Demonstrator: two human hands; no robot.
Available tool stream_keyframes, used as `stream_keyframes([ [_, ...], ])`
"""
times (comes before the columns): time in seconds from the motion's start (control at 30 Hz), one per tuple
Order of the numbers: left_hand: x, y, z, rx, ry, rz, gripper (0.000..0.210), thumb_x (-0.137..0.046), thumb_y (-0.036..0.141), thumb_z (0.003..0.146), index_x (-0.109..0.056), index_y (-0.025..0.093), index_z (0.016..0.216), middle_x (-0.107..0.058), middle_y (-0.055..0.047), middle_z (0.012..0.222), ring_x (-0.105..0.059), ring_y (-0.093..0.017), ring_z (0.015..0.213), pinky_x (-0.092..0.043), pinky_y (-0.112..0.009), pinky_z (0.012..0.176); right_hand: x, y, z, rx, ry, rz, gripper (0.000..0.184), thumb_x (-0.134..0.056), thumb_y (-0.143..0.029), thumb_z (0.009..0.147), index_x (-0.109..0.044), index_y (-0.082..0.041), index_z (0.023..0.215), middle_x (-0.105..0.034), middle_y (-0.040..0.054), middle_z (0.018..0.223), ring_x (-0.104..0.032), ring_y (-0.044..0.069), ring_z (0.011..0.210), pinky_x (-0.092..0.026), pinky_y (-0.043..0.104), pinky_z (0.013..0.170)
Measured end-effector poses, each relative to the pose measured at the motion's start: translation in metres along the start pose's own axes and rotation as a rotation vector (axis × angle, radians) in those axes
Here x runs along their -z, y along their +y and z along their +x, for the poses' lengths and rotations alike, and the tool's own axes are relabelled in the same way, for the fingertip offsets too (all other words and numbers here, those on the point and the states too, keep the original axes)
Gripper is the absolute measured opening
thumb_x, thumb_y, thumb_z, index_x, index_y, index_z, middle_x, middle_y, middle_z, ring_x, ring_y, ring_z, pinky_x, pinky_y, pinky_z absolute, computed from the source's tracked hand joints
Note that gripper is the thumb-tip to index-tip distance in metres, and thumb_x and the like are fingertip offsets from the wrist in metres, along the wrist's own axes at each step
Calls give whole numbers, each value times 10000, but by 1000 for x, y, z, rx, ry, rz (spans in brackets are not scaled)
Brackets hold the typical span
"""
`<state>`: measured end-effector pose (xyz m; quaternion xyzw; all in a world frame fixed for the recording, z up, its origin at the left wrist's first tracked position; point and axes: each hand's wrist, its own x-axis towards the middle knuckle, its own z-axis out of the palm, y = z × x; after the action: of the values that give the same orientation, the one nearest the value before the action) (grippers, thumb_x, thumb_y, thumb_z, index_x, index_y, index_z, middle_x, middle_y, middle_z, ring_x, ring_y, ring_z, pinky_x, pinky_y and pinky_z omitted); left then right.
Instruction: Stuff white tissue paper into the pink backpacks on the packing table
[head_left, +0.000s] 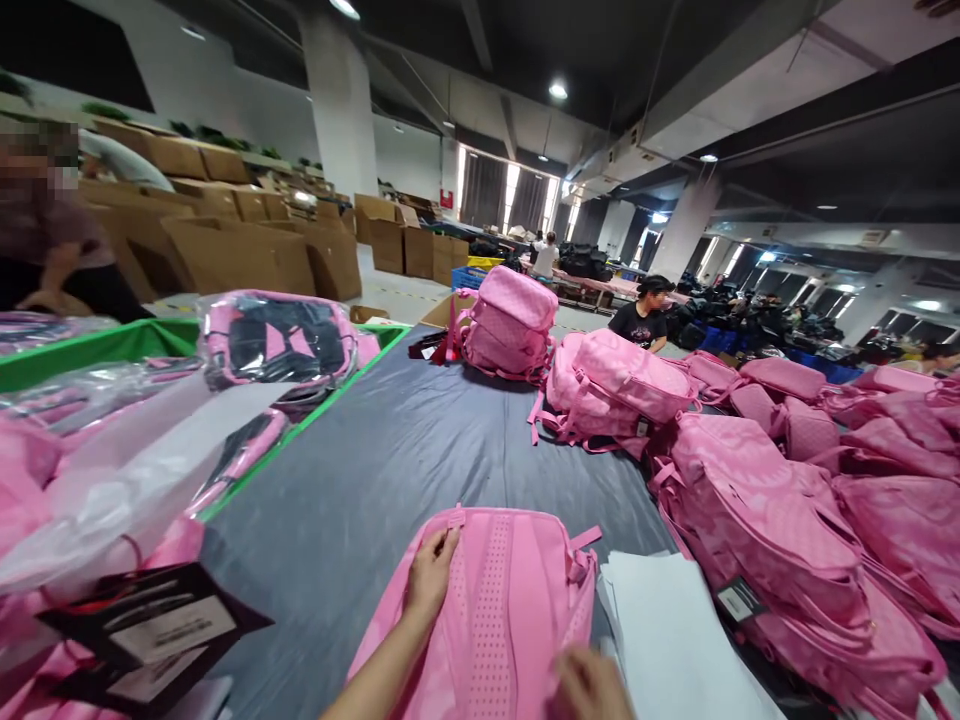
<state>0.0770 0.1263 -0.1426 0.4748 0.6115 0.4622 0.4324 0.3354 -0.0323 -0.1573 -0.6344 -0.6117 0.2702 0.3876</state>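
A pink backpack (502, 610) lies back-panel up on the dark grey table (390, 460) right in front of me. My left hand (431, 575) rests flat on its upper left part, fingers toward the top edge. My right hand (592, 685) sits at the backpack's lower right side, blurred, at the bottom edge of view; its grip cannot be made out. A stack of white sheets (667, 640) lies just right of the backpack.
Several pink backpacks (757, 520) pile up on the right, two more (510, 320) stand farther back. Bagged backpacks in clear plastic (277, 340) and black hang tags (150, 630) fill the left. A seated person (645, 315) works behind; another person (45, 230) stands far left by cardboard boxes (240, 250).
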Motion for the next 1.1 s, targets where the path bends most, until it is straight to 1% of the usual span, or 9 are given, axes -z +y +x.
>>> stream_keyframes([
  [0.1,3,-7,-4,-21,119,39,646,-490,721,671,-647,180,987,-697,-154,1068,-666,-349,1015,-530,-491,962,34,18,56,-192,293,-63,530,-441,-706,834,-667,-228,802,-682,64,744,-627,216,677,-473,335,634],
  [0.17,5,-5,-12,-147,183,123,622,-513,628,726,-633,180,1141,-627,-176,1277,-600,-358,1199,-474,-524,1073,44,22,94,-303,360,-61,617,-459,-807,702,-642,-221,759,-653,68,686,-612,229,636,-457,337,594],
  [0.3,-9,16,-43,-336,-141,196,360,-514,499,873,-714,266,1060,-692,-116,1199,-581,-327,1237,-433,-512,1122,39,5,127,-277,262,-2,675,-377,-887,666,-536,-232,627,-564,21,560,-574,209,577,-455,323,577],
  [0.4,-44,44,-69,-317,-434,92,355,-576,531,885,-726,287,1094,-719,-109,1140,-618,-320,1157,-460,-473,1078,34,-23,109,-182,240,17,607,-416,-782,808,-613,-209,845,-660,22,709,-630,201,674,-488,306,676],
  [0.6,-114,65,-68,-278,-689,-143,420,-585,539,866,-712,213,1099,-689,-111,1120,-604,-284,1081,-476,-429,1011,39,-50,60,-154,244,145,499,-473,-706,863,-585,-225,934,-672,3,691,-637,190,623,-483,271,573],
  [0.73,-114,38,-42,-151,-742,-218,513,-564,350,859,-595,251,1362,-591,-93,1397,-551,-262,1256,-417,-432,1108,34,-54,56,-167,352,-35,451,-584,-693,785,-500,-252,741,-563,-49,543,-540,153,491,-411,247,494],
  [0.83,-111,24,-34,-310,-807,-107,501,-677,207,714,-716,263,1210,-641,-80,1333,-532,-284,1266,-376,-428,1133,22,-59,52,-12,360,-223,309,-630,-552,772,-543,-256,753,-641,-29,593,-620,170,521,-453,254,535],
  [0.93,-113,22,-36,-457,-753,-24,303,-612,224,796,-768,265,1052,-721,-53,1217,-538,-279,1170,-372,-432,1088,12,-63,42,135,317,-238,192,-629,-441,789,-569,-259,776,-687,-17,628,-686,176,562,-509,241,564],
  [1.1,-115,20,-43,-519,-657,4,281,-519,204,895,-761,265,1025,-733,-22,1185,-511,-248,1070,-374,-382,998,2,-70,28,216,386,-249,206,-632,-385,790,-514,-248,690,-559,-56,524,-527,108,434,-446,210,495],
])
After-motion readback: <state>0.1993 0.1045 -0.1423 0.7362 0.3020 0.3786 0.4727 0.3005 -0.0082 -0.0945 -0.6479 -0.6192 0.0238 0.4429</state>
